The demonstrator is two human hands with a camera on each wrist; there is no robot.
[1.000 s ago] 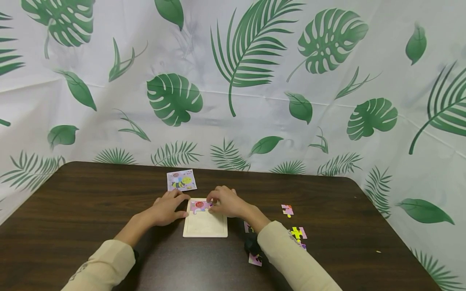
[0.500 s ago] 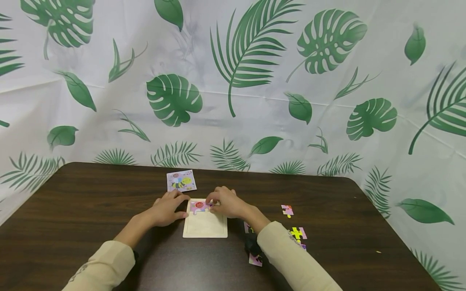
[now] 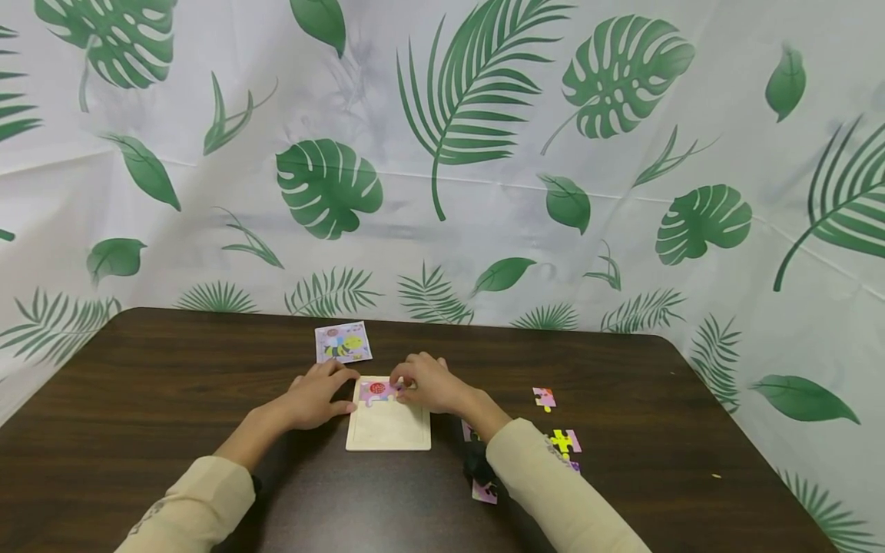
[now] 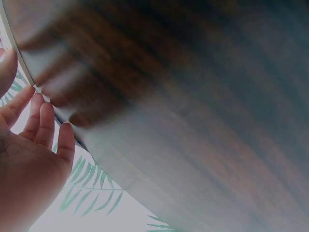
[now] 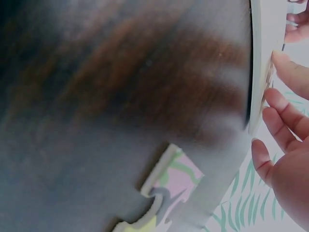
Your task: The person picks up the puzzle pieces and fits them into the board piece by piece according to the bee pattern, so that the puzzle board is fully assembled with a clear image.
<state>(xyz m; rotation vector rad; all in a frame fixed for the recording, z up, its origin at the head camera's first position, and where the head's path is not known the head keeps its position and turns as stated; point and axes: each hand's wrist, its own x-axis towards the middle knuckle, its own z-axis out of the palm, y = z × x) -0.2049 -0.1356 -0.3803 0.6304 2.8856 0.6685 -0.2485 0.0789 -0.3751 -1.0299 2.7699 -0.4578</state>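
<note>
A square wooden tray (image 3: 389,430) lies on the table with pink puzzle pieces (image 3: 376,390) along its far side. My left hand (image 3: 314,395) rests at the tray's left edge, thumb and index finger spread apart. In the left wrist view the fingers of my left hand (image 4: 36,130) are fairly straight, tips by the tray's rim (image 4: 18,53). Over the far right part of the tray, my right hand (image 3: 432,385) pinches a small piece, mostly hidden by the fingers. The right wrist view has my right hand (image 5: 292,130) with thumb and fingertips low over the tray (image 5: 265,29).
Loose puzzle pieces lie right of the tray: a pink one (image 3: 545,397), a yellow one (image 3: 565,440) and others partly under the right forearm, one showing as a pink piece (image 5: 178,176). A bee picture card (image 3: 343,343) lies behind the tray. A leaf-print cloth (image 3: 442,253) hangs behind the table.
</note>
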